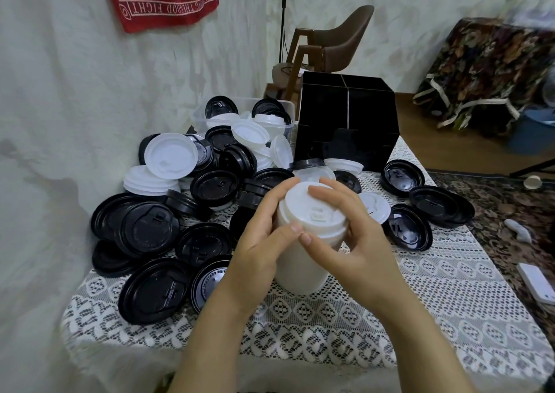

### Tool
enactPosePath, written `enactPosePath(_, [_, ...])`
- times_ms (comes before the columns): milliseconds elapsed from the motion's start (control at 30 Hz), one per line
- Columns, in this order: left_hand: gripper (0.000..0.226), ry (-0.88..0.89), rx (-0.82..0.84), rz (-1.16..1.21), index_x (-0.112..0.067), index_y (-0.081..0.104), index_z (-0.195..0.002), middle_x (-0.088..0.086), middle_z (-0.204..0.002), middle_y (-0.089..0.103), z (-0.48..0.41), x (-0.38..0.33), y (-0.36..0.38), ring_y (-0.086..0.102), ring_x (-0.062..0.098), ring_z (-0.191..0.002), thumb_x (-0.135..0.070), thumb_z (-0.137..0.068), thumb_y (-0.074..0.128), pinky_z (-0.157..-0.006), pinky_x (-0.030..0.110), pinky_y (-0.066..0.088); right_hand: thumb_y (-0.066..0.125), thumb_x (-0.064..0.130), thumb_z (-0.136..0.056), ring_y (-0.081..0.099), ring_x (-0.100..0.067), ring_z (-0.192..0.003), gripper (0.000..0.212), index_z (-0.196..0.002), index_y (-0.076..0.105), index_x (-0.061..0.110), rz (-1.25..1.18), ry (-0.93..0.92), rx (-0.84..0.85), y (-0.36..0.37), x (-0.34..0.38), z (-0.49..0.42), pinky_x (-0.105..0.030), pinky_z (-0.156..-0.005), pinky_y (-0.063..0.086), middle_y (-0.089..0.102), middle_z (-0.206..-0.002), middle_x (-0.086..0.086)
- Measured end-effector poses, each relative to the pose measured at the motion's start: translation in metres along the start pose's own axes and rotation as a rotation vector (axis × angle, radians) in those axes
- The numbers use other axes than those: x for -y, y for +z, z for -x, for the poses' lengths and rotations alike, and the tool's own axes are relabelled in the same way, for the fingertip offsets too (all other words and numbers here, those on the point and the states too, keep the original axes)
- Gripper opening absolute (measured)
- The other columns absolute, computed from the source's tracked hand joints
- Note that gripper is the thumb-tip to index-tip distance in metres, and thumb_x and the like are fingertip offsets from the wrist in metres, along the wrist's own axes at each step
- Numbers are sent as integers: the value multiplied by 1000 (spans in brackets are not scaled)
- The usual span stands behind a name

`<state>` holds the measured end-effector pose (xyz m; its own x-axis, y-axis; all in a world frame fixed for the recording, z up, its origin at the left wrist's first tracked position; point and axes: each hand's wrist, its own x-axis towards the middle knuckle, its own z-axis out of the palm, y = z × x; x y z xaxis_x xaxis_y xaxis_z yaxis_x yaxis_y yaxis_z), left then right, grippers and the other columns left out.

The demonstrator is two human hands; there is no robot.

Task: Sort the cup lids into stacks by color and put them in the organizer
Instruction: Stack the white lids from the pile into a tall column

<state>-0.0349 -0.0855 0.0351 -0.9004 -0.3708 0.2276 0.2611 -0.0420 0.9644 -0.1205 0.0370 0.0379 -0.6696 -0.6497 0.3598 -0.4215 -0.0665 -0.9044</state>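
A tall stack of white lids (303, 260) stands on the lace tablecloth (420, 302) in front of me. My left hand (261, 242) grips its left side and my right hand (348, 239) grips its right side, fingers curled over the top lid. Loose black lids (150, 227) and white lids (171, 155) lie piled to the left and behind. More black lids (438, 203) lie to the right. The black organizer (348, 119) with divided compartments stands at the back of the table.
A clear plastic tub (210, 116) holding several lids sits behind the pile, left of the organizer. A wall runs close along the left. A brown chair (336, 47) stands beyond the table, a patterned rug (495, 212) on the right.
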Motion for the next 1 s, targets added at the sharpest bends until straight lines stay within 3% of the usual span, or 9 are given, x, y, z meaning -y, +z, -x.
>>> enactPosePath(233, [50, 18, -19, 15, -20, 49, -131, -10, -117, 66, 1, 1, 2, 62, 9, -109, -16, -81, 48, -85, 18, 48, 72, 45, -68, 45, -2, -129, 52, -117, 60, 35, -13, -17, -20, 4, -3, 1, -38, -105, 45, 45, -135, 22])
enactPosePath(333, [50, 20, -16, 23, -21, 49, -130, -9, -118, 66, 1, 0, 2, 62, 9, -110, -16, -80, 49, -85, 19, 49, 71, 43, -68, 42, 2, -130, 48, -115, 59, 37, -34, -33, -31, 6, -5, 2, -27, -105, 42, 44, -132, 29])
enactPosePath(433, [52, 13, -10, 29, -24, 49, -131, -9, -120, 65, 2, 0, 1, 61, 11, -112, -21, -79, 55, -87, 21, 49, 70, 41, -70, 41, 8, -128, 48, -115, 56, 36, -57, -44, -52, 9, -4, 4, -10, -99, 36, 44, -134, 26])
enactPosePath(500, [52, 4, -9, 38, -25, 50, -131, -8, -121, 65, 2, -1, 0, 61, 12, -114, -20, -79, 55, -88, 21, 48, 71, 41, -70, 43, 3, -128, 51, -118, 54, 36, -68, -43, -52, 9, -5, 5, -13, -100, 39, 44, -136, 20])
enactPosePath(600, [57, -2, 2, 47, -24, 50, -131, -6, -122, 65, 0, -3, -1, 60, 13, -115, -25, -75, 60, -88, 21, 49, 74, 40, -70, 53, -11, -121, 54, -119, 53, 42, -120, -25, -49, 9, -7, 6, -29, -99, 48, 51, -130, 10])
enactPosePath(733, [54, 6, -4, 15, -22, 52, -132, -7, -125, 64, 0, -7, -3, 59, 11, -117, -22, -79, 60, -90, 21, 48, 75, 41, -69, 57, -8, -113, 54, -118, 53, 43, -159, -14, -54, 10, -6, 5, -22, -88, 50, 53, -123, 14])
enactPosePath(900, [33, 120, -263, -247, -29, 57, -118, -10, -125, 62, -8, -17, -24, 54, 0, -119, -12, -90, 56, -101, 18, 43, 73, 44, -66, 57, -8, -109, 54, -116, 53, 45, -154, 19, -56, 10, -5, 4, -21, -83, 49, 54, -119, 18])
enactPosePath(1000, [38, 124, -449, -443, -23, 57, -117, -8, -117, 61, -30, -18, -57, 56, 5, -116, 5, -91, 53, -105, 22, 41, 72, 46, -65, 56, -7, -107, 53, -114, 53, 47, -158, 37, -51, 10, -4, 4, -21, -79, 50, 53, -118, 20])
